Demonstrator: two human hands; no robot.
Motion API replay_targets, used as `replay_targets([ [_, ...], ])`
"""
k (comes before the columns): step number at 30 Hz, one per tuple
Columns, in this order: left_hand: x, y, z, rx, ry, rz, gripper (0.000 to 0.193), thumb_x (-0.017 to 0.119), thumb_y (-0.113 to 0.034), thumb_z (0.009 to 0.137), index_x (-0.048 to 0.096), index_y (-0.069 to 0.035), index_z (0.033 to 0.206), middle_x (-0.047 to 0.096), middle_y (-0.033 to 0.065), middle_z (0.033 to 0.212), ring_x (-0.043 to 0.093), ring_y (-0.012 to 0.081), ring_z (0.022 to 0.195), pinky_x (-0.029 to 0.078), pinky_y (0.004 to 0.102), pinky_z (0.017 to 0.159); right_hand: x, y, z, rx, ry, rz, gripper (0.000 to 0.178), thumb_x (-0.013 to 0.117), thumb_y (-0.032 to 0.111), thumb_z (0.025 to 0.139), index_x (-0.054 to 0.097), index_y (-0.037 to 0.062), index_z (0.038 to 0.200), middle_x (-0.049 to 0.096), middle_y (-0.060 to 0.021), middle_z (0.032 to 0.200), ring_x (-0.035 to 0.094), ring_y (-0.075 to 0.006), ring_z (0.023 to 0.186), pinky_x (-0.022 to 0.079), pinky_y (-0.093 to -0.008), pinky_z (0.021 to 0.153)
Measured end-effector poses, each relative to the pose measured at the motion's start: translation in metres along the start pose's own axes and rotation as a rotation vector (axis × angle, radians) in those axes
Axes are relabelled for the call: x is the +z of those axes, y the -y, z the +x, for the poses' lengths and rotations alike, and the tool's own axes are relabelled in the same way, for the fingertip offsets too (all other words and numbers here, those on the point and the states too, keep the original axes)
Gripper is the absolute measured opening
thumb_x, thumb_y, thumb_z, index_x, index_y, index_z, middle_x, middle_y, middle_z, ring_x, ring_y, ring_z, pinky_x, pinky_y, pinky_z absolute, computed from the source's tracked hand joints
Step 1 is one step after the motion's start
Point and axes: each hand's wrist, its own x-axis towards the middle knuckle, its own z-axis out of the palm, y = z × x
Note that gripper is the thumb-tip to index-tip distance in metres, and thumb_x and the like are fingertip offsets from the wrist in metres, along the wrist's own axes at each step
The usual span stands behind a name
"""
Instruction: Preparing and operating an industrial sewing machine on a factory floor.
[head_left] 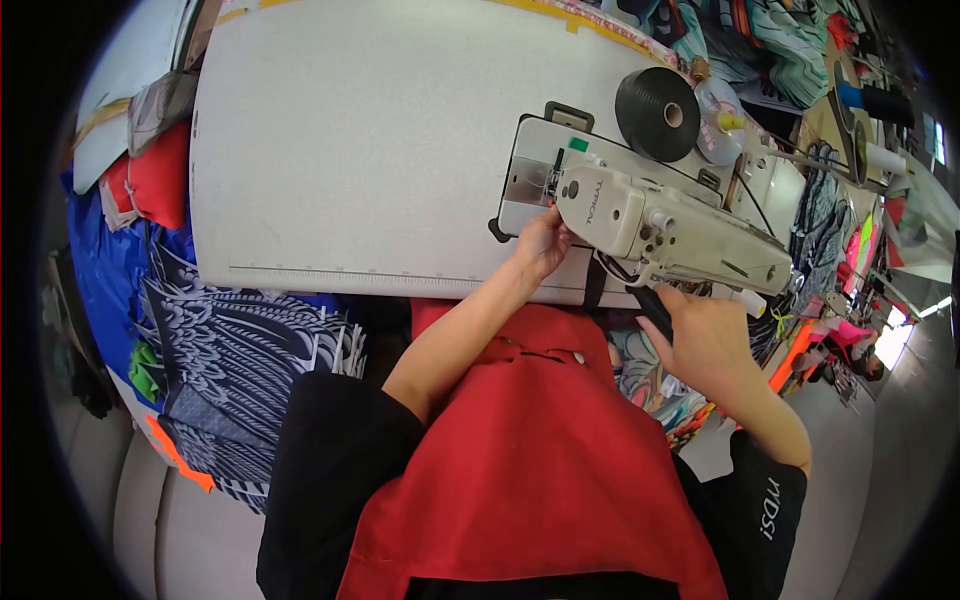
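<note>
The cream sewing machine [675,225] stands at the right of the white table. At its needle end, my left hand [543,245] reaches up beside the presser foot with its fingers drawn together in a pinch. Whatever lies between those fingertips is too small to make out. My right hand [705,330] is at the table's front edge, below the machine's body, closed around a long black handle-like piece [653,312]. The far end of that piece runs toward the machine and is partly lost among dark and pale loops. A black strap [595,278] crosses the table edge between my hands.
A large roll of black tape [657,114] lies behind the machine, next to a clear plastic bottle [720,120]. The white table [360,150] extends left. Patterned dark fabric [240,350] and a red bundle [155,178] are piled at the left; more cloth lies far right.
</note>
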Motion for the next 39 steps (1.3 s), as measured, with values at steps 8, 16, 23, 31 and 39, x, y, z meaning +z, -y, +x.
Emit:
replay_targets([
  [8, 0.005, -0.017, 0.001, -0.221, -0.072, 0.136, 0.005, 0.043, -0.006, 0.086, 0.047, -0.009, 0.086, 0.049, -0.0023, 0.068, 0.041, 0.0049, 0.053, 0.036, 0.0163, 0.046, -0.003, 0.002, 0.009, 0.089, 0.049, 0.091, 0.03, 0.062, 0.027, 0.072, 0.055, 0.003, 0.089, 0.053, -0.013, 0.053, 0.054, -0.0311, 0.048, 0.04, -0.0384, 0.044],
  [16, 0.005, -0.019, 0.003, -0.248, -0.166, 0.172, 0.01, 0.045, -0.002, 0.082, 0.048, -0.01, 0.077, 0.048, -0.0032, 0.063, 0.043, 0.0055, 0.053, 0.036, 0.0172, 0.045, -0.004, 0.005, 0.016, 0.264, 0.094, 0.345, 0.024, 0.062, 0.021, 0.072, 0.055, 0.0034, 0.086, 0.054, -0.0152, 0.056, 0.054, -0.0343, 0.052, 0.042, -0.0386, 0.046],
  [23, 0.008, -0.016, -0.005, -0.219, -0.132, 0.211, 0.012, 0.041, -0.009, 0.086, 0.049, -0.01, 0.077, 0.05, -0.0031, 0.065, 0.046, 0.007, 0.054, 0.039, 0.0202, 0.046, 0.001, 0.007, 0.012, 0.355, -0.012, 0.569, 0.024, 0.06, 0.023, 0.074, 0.057, 0.0032, 0.087, 0.057, -0.0158, 0.06, 0.056, -0.0342, 0.052, 0.044, -0.0385, 0.047],
  [31, 0.029, -0.013, -0.014, -0.203, -0.201, 0.277, 0.021, 0.033, -0.019, 0.091, 0.051, -0.01, 0.084, 0.052, -0.0023, 0.069, 0.046, 0.0084, 0.054, 0.039, 0.0229, 0.049, -0.012, 0.012, 0.005, 0.367, 0.001, 0.388, 0.029, 0.063, 0.024, 0.073, 0.056, 0.0054, 0.095, 0.058, -0.0132, 0.062, 0.057, -0.0317, 0.054, 0.043, -0.0374, 0.048],
  [39, 0.014, -0.009, -0.008, -0.207, -0.137, 0.276, 0.018, 0.036, -0.017, 0.09, 0.052, -0.011, 0.085, 0.056, -0.0013, 0.072, 0.05, 0.0083, 0.058, 0.039, 0.0211, 0.049, -0.011, 0.011, 0.013, 0.356, 0.174, 0.165, 0.029, 0.061, 0.028, 0.075, 0.057, 0.0075, 0.096, 0.058, -0.0122, 0.059, 0.056, -0.0311, 0.051, 0.039, -0.0385, 0.045],
])
